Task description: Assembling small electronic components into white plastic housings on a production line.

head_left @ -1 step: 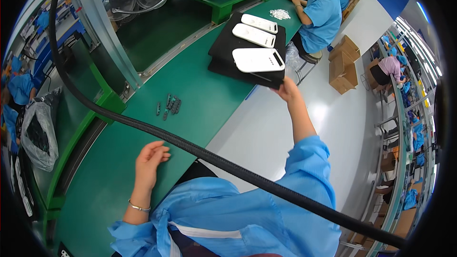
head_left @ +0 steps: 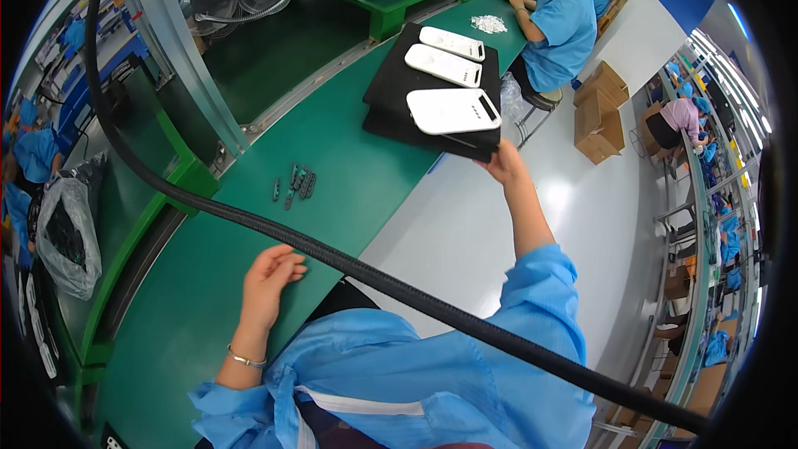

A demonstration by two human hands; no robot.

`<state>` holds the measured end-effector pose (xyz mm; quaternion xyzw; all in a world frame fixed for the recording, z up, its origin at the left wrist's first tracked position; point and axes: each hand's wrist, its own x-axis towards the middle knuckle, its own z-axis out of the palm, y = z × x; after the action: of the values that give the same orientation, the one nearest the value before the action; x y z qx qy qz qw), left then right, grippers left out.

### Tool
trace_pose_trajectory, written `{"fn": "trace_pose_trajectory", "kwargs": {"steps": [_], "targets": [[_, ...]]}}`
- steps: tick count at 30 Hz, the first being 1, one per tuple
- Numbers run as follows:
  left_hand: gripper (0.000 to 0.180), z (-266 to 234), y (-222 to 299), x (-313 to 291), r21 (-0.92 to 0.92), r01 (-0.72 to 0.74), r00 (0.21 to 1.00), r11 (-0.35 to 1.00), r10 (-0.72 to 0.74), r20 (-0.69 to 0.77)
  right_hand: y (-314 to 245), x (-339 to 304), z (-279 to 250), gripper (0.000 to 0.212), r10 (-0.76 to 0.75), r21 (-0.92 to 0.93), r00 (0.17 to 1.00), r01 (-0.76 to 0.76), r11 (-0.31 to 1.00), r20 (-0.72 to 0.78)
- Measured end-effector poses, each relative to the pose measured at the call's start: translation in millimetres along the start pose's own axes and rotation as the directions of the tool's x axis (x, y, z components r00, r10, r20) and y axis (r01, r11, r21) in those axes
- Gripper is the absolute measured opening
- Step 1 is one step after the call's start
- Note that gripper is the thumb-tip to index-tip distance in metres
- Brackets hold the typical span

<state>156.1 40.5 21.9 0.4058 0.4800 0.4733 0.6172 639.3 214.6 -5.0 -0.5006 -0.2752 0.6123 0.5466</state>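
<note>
At the front right corner of a black mat stack (head_left: 384, 108), my right hand (head_left: 503, 165) grips the edge, arm stretched out. Three white plastic housings (head_left: 453, 111) with rounded ends and a dark slot lie spaced apart on top of it; the closest one overlaps the mat's near part. My left hand (head_left: 270, 278) hovers over the near edge of the green bench with loosely bent fingers and nothing visible in it. Beyond it, several small dark parts (head_left: 295, 183) lie in a loose group on the bench.
A thick black hose (head_left: 366, 273) crosses diagonally before me. Small white pieces (head_left: 489, 25) are piled farther along the green bench (head_left: 332, 175), near a seated co-worker (head_left: 559, 37). Cardboard boxes (head_left: 600, 120) stand on the floor at right. A metal post (head_left: 187, 50) rises at left.
The near housing and the mat edge under it have shifted slightly toward me and down. My right hand has dropped a little with them. My left hand has moved slightly right.
</note>
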Motion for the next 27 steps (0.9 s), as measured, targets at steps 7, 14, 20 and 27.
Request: {"fn": "trace_pose_trajectory", "kwargs": {"steps": [7, 14, 20, 27], "targets": [[0.06, 68, -1, 40, -0.113, 0.282, 0.928, 0.953, -0.241, 0.285, 31, -117, -14, 0.04, -0.086, 0.205, 0.996, 0.09, 0.975, -0.03], [0.084, 120, -15, 88, -0.33, 0.304, 0.92, 0.894, -0.185, 0.346, 34, -200, -24, 0.045, -0.081, 0.119, 0.996, 0.075, 0.99, 0.044], [0.045, 153, 20, 78, -0.464, 0.396, 0.907, 0.793, -0.26, 0.33, 35, -212, -67, 0.041, -0.05, 0.127, 0.995, 0.038, 0.991, 0.092], [0.051, 128, 7, 37, -0.378, 0.332, 0.871, 0.864, -0.128, 0.474, 58, -237, -103, 0.045, 0.223, 0.146, 0.961, -0.247, 0.958, 0.164]]}}
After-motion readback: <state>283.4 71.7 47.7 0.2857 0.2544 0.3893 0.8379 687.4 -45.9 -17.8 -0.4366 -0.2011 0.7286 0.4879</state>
